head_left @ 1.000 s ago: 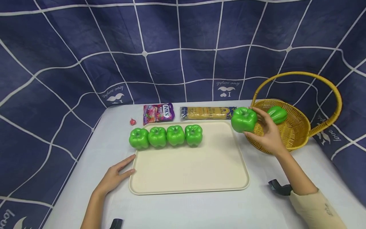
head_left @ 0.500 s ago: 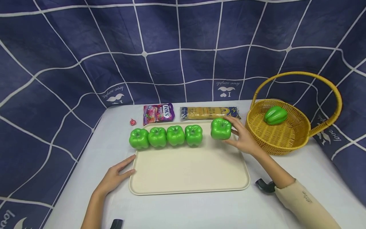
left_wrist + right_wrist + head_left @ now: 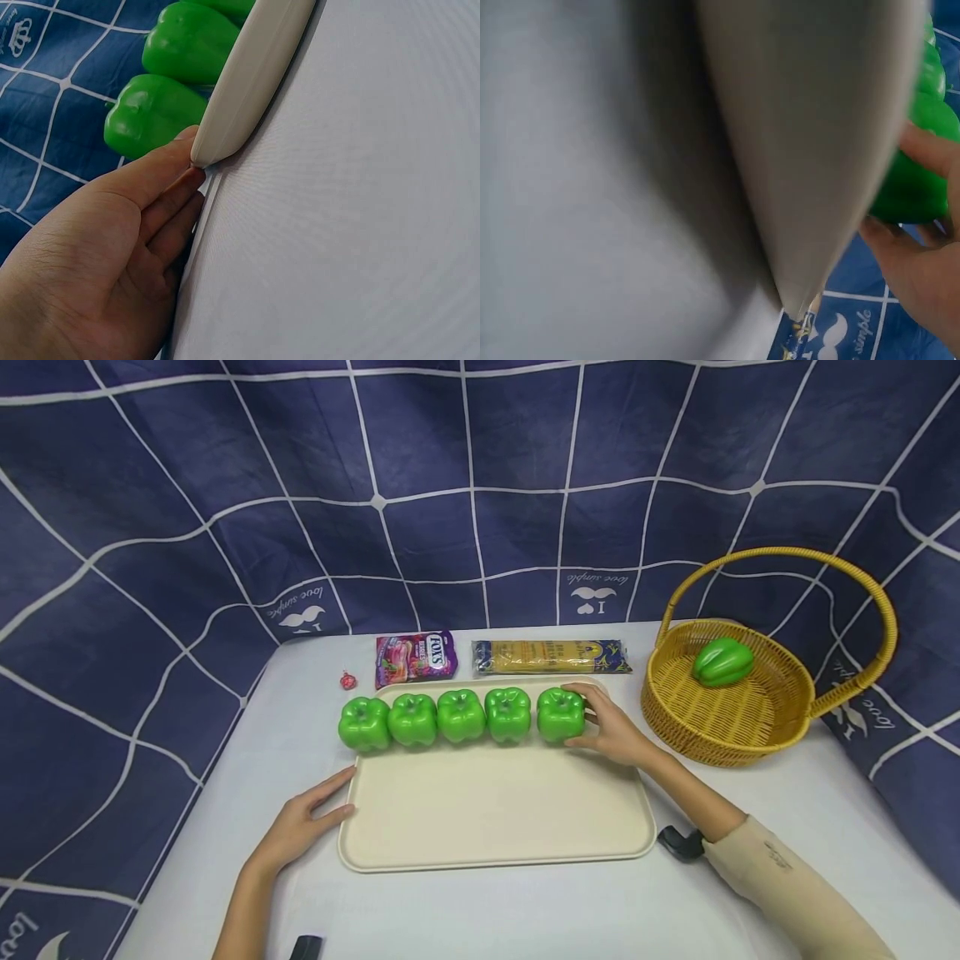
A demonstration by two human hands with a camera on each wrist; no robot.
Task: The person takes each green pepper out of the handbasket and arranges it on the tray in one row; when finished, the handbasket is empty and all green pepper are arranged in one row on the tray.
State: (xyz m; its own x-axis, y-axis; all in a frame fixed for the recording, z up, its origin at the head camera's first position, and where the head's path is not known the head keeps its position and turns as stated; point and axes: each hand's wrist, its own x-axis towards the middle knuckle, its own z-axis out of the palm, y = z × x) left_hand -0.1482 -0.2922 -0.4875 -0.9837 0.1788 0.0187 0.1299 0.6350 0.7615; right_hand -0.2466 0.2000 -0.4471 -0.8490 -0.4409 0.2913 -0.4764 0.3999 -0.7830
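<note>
My right hand (image 3: 617, 735) holds a glossy green bell pepper (image 3: 558, 718) at the far side of a cream tray (image 3: 495, 810), fingers behind it and thumb in front. Directly left of it stands a row of several like bell peppers (image 3: 461, 717), with a slight gap between the held one and its neighbour. In the right wrist view the tray's edge hides part of the held bell pepper (image 3: 915, 191). My left hand (image 3: 296, 827) rests at the tray's left edge, its fairly straight fingers touching the rim, as the left wrist view also shows.
A yellow wicker basket (image 3: 675, 727) with a tall handle stands at the right, one green pepper (image 3: 723, 662) lying in it. Behind the tray lie a FOX'S candy bag (image 3: 416, 657) and a yellow-and-blue packet (image 3: 551, 656). A small red wrapped candy (image 3: 348, 680) is at the left.
My right hand has carried the bell pepper left from beside the basket and lowered it to the right end of the row. The left hand has stayed at the tray's edge.
</note>
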